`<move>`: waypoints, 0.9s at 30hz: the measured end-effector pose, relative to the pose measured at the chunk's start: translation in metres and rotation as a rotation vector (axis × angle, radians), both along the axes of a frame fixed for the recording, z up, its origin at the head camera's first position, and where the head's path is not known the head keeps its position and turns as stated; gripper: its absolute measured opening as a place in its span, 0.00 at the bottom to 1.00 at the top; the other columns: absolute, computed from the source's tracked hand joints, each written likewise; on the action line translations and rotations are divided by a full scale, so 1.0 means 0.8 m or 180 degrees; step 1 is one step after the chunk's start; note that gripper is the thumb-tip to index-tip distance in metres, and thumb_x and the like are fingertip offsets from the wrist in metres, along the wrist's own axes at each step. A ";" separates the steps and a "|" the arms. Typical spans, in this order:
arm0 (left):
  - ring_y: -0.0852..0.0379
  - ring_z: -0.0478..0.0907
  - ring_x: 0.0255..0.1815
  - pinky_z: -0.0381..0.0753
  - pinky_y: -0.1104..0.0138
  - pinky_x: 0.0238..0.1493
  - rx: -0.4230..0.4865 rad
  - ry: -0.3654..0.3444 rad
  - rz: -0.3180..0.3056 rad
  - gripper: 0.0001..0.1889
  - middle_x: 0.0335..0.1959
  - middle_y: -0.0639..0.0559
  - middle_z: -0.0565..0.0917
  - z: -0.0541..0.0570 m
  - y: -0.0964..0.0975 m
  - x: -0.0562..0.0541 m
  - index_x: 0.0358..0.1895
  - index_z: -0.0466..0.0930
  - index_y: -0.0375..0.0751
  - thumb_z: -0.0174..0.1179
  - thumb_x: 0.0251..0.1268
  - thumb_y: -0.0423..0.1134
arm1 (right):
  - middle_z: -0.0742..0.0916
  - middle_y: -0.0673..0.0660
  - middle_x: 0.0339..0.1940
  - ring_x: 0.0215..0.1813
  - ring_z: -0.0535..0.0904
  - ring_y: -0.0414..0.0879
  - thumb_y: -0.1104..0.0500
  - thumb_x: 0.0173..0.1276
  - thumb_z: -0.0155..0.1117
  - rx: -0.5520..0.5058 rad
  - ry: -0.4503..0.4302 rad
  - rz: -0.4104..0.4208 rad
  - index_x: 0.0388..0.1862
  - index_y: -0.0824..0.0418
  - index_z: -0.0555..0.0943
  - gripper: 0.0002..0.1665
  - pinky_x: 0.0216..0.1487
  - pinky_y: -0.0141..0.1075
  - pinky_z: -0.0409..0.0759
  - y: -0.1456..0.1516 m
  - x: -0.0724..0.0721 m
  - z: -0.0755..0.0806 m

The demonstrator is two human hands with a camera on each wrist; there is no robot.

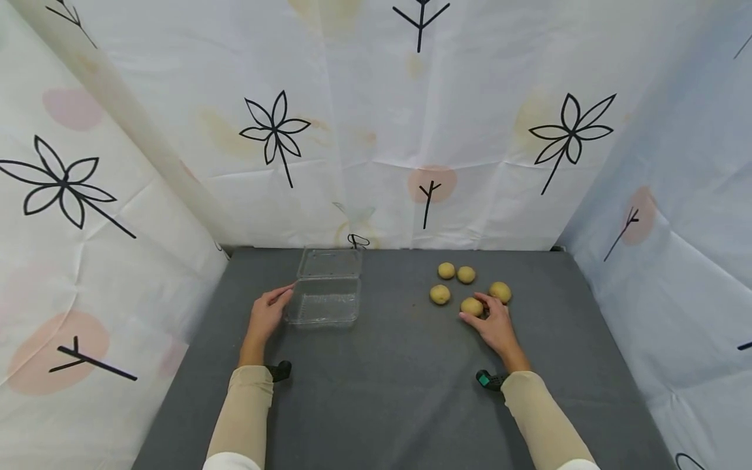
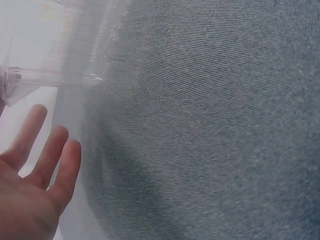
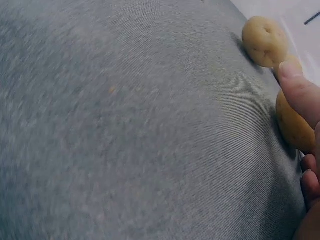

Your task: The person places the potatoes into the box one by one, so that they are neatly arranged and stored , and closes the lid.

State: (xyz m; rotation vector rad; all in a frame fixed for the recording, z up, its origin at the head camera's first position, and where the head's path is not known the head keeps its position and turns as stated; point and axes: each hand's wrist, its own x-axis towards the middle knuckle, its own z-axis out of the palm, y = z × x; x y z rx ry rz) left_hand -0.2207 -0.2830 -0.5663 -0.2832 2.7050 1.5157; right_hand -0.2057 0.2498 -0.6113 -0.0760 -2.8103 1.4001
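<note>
At the left of the table, a clear plastic clamshell container point(image 1: 324, 320) lies with its lid point(image 1: 330, 264) folded back. My left hand point(image 1: 268, 318) pinches its left rim near the hinge; in the left wrist view three fingers point(image 2: 52, 155) extend away from the plastic, while the thumb and index finger are mostly out of frame. On the right, my right hand point(image 1: 496, 326) holds a small yellow potato point(image 1: 472, 307) between thumb and fingers. Another potato point(image 1: 500, 292) lies just beyond the knuckles. In the right wrist view the thumb point(image 3: 300, 92) overlaps the held potato point(image 3: 292, 125).
More potatoes lie close by on the grey table point(image 1: 382, 391): one left of the right hand point(image 1: 440, 294) and two farther back, a left one point(image 1: 446, 270) and a right one point(image 1: 467, 275). Patterned white curtains point(image 1: 352, 130) enclose the table's back and sides.
</note>
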 end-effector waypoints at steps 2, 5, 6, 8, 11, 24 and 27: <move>0.40 0.68 0.75 0.68 0.44 0.73 0.0057 -0.0039 0.0039 0.27 0.73 0.40 0.74 -0.001 0.001 0.002 0.71 0.76 0.48 0.50 0.79 0.58 | 0.72 0.68 0.72 0.68 0.65 0.63 0.47 0.68 0.72 -0.0010 0.0006 -0.0029 0.75 0.63 0.69 0.43 0.69 0.58 0.64 0.000 0.001 -0.001; 0.43 0.73 0.71 0.75 0.50 0.68 0.0102 -0.0103 0.0127 0.27 0.72 0.41 0.76 -0.005 0.002 0.003 0.71 0.76 0.47 0.50 0.79 0.58 | 0.74 0.68 0.70 0.68 0.65 0.63 0.48 0.68 0.72 -0.0008 0.0028 -0.0074 0.73 0.63 0.71 0.40 0.69 0.58 0.64 -0.001 0.001 -0.003; 0.45 0.75 0.68 0.78 0.54 0.64 0.0102 -0.0124 0.0151 0.27 0.71 0.42 0.78 -0.006 0.002 0.004 0.70 0.76 0.48 0.50 0.79 0.58 | 0.75 0.68 0.70 0.68 0.65 0.63 0.48 0.68 0.72 0.0003 0.0039 -0.0086 0.72 0.63 0.72 0.39 0.69 0.58 0.64 -0.001 0.001 -0.003; 0.50 0.78 0.61 0.80 0.62 0.56 0.0106 -0.0141 0.0182 0.26 0.67 0.42 0.80 -0.009 0.002 0.004 0.69 0.77 0.49 0.51 0.79 0.57 | 0.75 0.68 0.69 0.68 0.65 0.63 0.49 0.68 0.72 -0.0015 0.0059 -0.0108 0.71 0.63 0.73 0.38 0.69 0.58 0.64 -0.002 0.001 -0.003; 0.58 0.78 0.50 0.76 0.70 0.46 0.0159 -0.0152 0.0190 0.24 0.60 0.41 0.83 -0.012 0.002 0.004 0.68 0.79 0.50 0.52 0.79 0.56 | 0.76 0.68 0.69 0.67 0.65 0.63 0.50 0.68 0.72 -0.0010 0.0086 -0.0118 0.71 0.63 0.74 0.37 0.69 0.58 0.64 -0.003 0.001 -0.003; 0.59 0.79 0.44 0.76 0.71 0.41 0.0348 -0.0131 0.0182 0.21 0.58 0.37 0.83 -0.019 0.001 0.009 0.67 0.79 0.46 0.55 0.79 0.48 | 0.76 0.69 0.69 0.67 0.66 0.64 0.49 0.68 0.72 0.0013 0.0122 -0.0167 0.70 0.64 0.75 0.36 0.68 0.59 0.65 -0.004 -0.001 -0.003; 0.56 0.81 0.48 0.77 0.73 0.42 0.0447 -0.0156 0.0214 0.21 0.62 0.39 0.83 -0.023 0.002 0.010 0.68 0.79 0.47 0.55 0.79 0.49 | 0.75 0.68 0.69 0.67 0.65 0.63 0.50 0.68 0.72 -0.0005 0.0122 -0.0167 0.70 0.64 0.75 0.36 0.69 0.60 0.64 -0.005 0.000 -0.003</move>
